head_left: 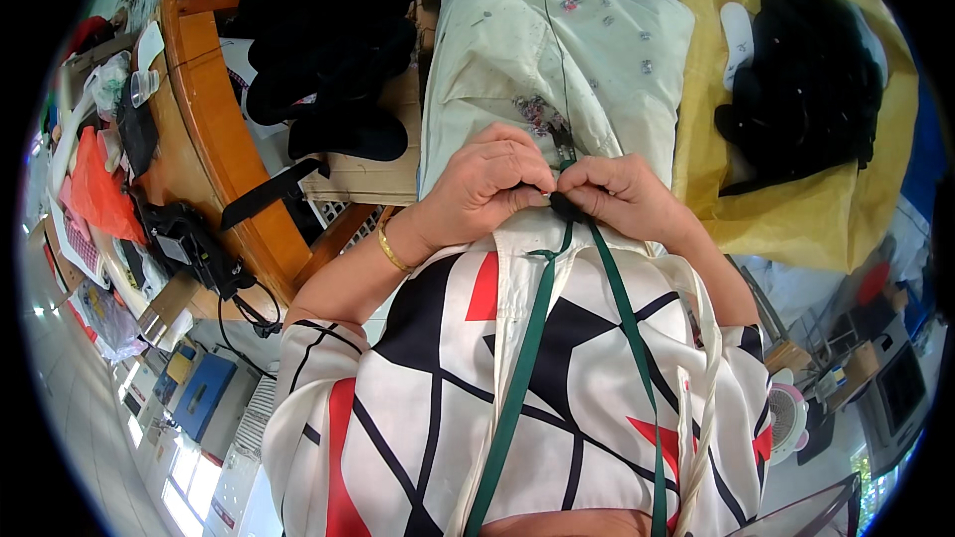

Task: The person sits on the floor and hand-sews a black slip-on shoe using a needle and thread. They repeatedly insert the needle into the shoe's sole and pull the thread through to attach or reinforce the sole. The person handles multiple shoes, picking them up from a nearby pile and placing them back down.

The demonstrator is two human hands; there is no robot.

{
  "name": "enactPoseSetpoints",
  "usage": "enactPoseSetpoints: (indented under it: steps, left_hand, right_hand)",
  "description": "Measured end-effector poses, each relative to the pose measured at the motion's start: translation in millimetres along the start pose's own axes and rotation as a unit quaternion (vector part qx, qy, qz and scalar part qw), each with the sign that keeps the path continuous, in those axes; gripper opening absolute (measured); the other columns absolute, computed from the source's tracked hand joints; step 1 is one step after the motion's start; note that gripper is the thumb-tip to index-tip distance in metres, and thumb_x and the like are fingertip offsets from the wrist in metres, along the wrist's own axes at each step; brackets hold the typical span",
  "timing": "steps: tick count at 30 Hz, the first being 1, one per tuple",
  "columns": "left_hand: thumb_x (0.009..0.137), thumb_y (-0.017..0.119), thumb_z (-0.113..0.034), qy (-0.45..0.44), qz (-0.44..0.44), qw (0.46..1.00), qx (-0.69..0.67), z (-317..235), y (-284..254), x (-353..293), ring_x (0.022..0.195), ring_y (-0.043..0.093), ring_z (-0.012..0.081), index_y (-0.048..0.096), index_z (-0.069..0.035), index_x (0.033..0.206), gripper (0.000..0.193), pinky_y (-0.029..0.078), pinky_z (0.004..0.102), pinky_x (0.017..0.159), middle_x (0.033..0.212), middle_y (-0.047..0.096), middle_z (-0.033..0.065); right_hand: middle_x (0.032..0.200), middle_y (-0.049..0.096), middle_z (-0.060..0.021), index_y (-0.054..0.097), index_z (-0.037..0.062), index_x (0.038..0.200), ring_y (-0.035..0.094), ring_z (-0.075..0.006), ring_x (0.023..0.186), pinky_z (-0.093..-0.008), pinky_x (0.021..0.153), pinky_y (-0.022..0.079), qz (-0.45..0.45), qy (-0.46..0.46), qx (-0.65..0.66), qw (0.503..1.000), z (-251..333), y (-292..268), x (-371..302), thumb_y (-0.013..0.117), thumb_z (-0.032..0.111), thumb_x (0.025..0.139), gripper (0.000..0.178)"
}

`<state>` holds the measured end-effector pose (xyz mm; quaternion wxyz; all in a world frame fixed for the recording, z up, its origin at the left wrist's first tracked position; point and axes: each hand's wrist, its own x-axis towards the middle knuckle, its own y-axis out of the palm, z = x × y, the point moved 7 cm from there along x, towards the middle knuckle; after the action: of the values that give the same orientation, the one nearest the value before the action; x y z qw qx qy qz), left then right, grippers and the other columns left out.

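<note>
My left hand and my right hand meet over my lap, both closed in a pinch. Between the fingertips is a small black piece; its kind is too small to make out. A tiny shiny bit shows at my left fingertips. Just beyond the hands, a narrow metal tool lies on the pale apron. Small dark and pinkish bits are heaped beside it. A dark thread runs up the apron. Green ribbon hangs down my front towards the hands.
Black padded pieces are piled on cardboard at the far left. Next to them stands an orange wooden table with a cluttered top. At the right, a yellow sheet holds black fabric pieces. A fan is at the lower right.
</note>
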<state>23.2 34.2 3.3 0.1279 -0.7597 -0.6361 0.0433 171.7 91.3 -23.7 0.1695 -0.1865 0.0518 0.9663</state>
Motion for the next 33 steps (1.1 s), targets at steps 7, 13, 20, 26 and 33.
enactPoseSetpoints:
  steps: [7,13,20,26,33]
  left_hand:
    - [0.078,0.077,-0.006,-0.026,-0.005,0.999,-0.027,3,2,-1,0.097,0.060,0.0266,0.070,-0.010,0.094,0.018,0.048,0.0358,0.088,0.093,0.070,0.0017]
    - [0.080,0.078,-0.005,-0.012,0.000,1.000,-0.023,0,1,-1,0.097,0.061,0.0250,0.069,-0.010,0.096,0.020,0.047,0.0357,0.090,0.096,0.070,0.0015]
    - [0.080,0.077,-0.005,-0.022,0.000,1.000,-0.007,-1,0,-3,0.097,0.060,0.0258,0.069,-0.009,0.096,0.018,0.047,0.0361,0.089,0.095,0.069,0.0025]
    - [0.080,0.078,-0.008,-0.063,0.013,0.998,0.002,3,5,0,0.095,0.058,0.0258,0.068,-0.007,0.095,0.018,0.047,0.0350,0.084,0.094,0.066,0.0039]
    - [0.079,0.077,-0.008,-0.168,-0.033,0.985,0.000,20,5,0,0.087,0.059,0.0232,0.068,-0.005,0.094,0.017,0.047,0.0323,0.079,0.087,0.063,0.0067]
  right_hand:
    - [0.093,0.069,-0.0041,0.068,0.0044,0.109,0.062,-0.0101,0.084,-0.0253,0.080,0.050,0.040,-0.033,0.040,0.998,-4,-2,0,0.061,0.006,0.097,0.014]
    - [0.090,0.069,-0.0030,0.067,0.0042,0.107,0.061,-0.0100,0.082,-0.0253,0.078,0.050,0.031,-0.034,0.063,0.997,-6,1,0,0.061,0.006,0.097,0.012]
    - [0.079,0.064,-0.0006,0.063,0.0039,0.107,0.056,-0.0086,0.072,-0.0247,0.067,0.047,0.013,0.046,0.031,0.998,-2,6,-1,0.063,0.014,0.096,0.015]
    - [0.073,0.060,-0.0007,0.051,0.0043,0.127,0.051,-0.0093,0.065,-0.0266,0.061,0.043,-0.012,0.052,0.073,0.996,-1,4,3,0.062,0.015,0.097,0.034]
    - [0.071,0.058,-0.0067,0.064,0.0092,0.110,0.057,-0.0209,0.065,-0.0356,0.058,0.045,-0.147,-0.029,-0.071,0.986,2,-7,9,0.067,0.016,0.092,0.019]
